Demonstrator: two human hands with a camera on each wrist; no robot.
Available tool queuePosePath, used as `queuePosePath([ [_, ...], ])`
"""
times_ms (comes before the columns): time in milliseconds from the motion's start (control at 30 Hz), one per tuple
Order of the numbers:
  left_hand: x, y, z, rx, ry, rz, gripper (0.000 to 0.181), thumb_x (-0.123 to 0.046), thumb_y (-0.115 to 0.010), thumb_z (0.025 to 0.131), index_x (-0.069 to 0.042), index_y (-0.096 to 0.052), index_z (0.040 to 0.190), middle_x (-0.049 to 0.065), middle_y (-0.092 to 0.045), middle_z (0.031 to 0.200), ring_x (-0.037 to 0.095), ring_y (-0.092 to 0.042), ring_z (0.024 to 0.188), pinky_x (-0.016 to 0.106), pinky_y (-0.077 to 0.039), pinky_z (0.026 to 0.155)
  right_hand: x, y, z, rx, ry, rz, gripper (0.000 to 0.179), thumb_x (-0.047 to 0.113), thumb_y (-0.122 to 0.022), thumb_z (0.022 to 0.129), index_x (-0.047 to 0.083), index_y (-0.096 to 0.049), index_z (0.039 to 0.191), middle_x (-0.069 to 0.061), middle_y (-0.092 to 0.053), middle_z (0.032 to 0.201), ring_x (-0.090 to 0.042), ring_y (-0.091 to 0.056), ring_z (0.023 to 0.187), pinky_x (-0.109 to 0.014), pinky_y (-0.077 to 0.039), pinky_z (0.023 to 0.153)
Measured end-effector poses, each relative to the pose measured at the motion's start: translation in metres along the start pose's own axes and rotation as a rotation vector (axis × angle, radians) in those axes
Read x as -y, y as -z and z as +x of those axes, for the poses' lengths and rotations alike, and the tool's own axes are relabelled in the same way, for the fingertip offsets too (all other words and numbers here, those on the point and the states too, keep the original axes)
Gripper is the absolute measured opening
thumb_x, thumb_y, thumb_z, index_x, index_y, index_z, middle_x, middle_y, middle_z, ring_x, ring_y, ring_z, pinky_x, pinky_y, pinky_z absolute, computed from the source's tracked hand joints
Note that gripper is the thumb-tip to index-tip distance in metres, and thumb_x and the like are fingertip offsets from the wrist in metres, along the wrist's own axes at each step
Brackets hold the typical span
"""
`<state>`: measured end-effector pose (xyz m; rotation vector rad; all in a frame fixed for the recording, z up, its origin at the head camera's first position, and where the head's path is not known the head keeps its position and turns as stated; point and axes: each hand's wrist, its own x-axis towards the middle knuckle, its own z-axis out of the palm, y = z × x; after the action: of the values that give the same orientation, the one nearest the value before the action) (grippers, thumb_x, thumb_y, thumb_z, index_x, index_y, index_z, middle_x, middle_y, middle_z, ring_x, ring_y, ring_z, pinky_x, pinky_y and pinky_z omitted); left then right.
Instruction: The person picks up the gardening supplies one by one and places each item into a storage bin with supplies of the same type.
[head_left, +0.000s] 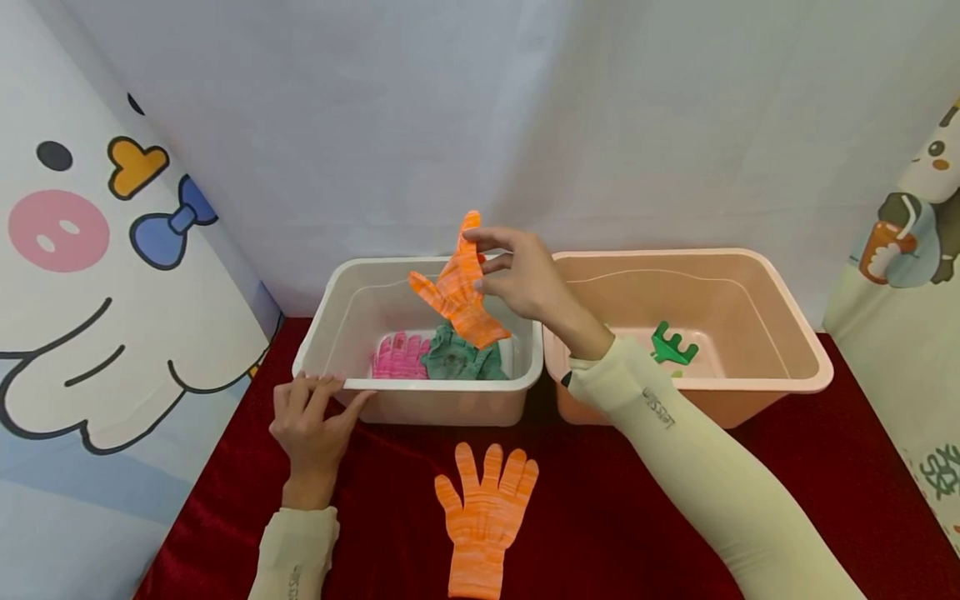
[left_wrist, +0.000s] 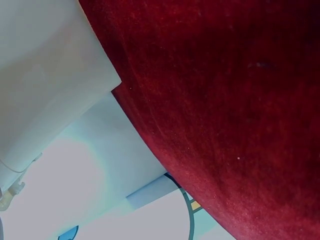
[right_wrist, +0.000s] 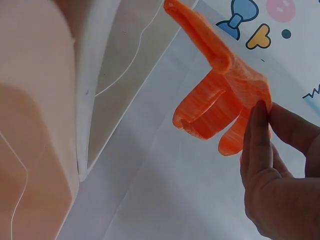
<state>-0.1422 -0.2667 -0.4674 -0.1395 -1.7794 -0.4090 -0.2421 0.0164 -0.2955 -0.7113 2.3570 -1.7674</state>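
Note:
My right hand (head_left: 522, 271) pinches an orange knitted glove (head_left: 463, 292) and holds it above the white bin (head_left: 431, 406). In the right wrist view the same glove (right_wrist: 210, 107) hangs from the fingertips, its fingers spread. The left hand (head_left: 315, 425) rests on the white bin's front rim near its left corner, thumb along the edge. A second orange glove (head_left: 483, 517) lies flat on the red cloth in front of the bins. Inside the white bin are a pink glove (head_left: 400, 357) and a crumpled green glove (head_left: 461, 357), side by side.
To the right, touching the white bin's side, stands a peach bin (head_left: 750, 385) with a small green toy rake head (head_left: 672, 343) in it. Dark red cloth (head_left: 622, 517) covers the table. A pale wall sheet (head_left: 360, 125) rises behind, with cartoon-printed panels at both sides.

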Motion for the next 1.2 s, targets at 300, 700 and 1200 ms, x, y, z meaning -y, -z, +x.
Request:
queuePosePath([
  [300, -0.001, 0.001, -0.001, 0.004, 0.004, -0.007, 0.053, -0.058, -0.072, 0.069, -0.006, -0.074, 0.079, 0.014, -0.061, 0.075, 0.035, -0.052, 0.069, 0.052, -0.048, 0.055, 0.002, -0.001, 0.004, 0.015, 0.0, -0.054, 0.053, -0.009, -0.066, 0.078, 0.007, -0.054, 0.127, -0.004, -0.057, 0.12, -0.019, -0.06, 0.095, -0.027, -0.052, 0.075],
  [700, -0.002, 0.003, 0.0, 0.021, 0.005, 0.004, 0.052, -0.057, -0.073, 0.069, -0.007, -0.073, 0.08, 0.014, -0.061, 0.076, 0.035, -0.052, 0.07, 0.051, -0.047, 0.054, 0.0, 0.004, 0.0, 0.015, -0.046, -0.213, 0.049, -0.004, -0.064, 0.081, 0.009, -0.054, 0.127, -0.004, -0.054, 0.127, -0.02, -0.051, 0.113, -0.031, -0.044, 0.093],
  [1200, 0.0, 0.002, -0.001, 0.013, 0.001, 0.0, 0.051, -0.057, -0.073, 0.068, -0.007, -0.073, 0.08, 0.013, -0.061, 0.076, 0.034, -0.052, 0.069, 0.049, -0.046, 0.051, 0.006, 0.007, -0.028, 0.019, 0.007, -0.068, 0.05, -0.007, -0.058, 0.082, 0.008, -0.052, 0.13, -0.004, -0.054, 0.127, -0.02, -0.052, 0.114, -0.03, -0.044, 0.092],
])
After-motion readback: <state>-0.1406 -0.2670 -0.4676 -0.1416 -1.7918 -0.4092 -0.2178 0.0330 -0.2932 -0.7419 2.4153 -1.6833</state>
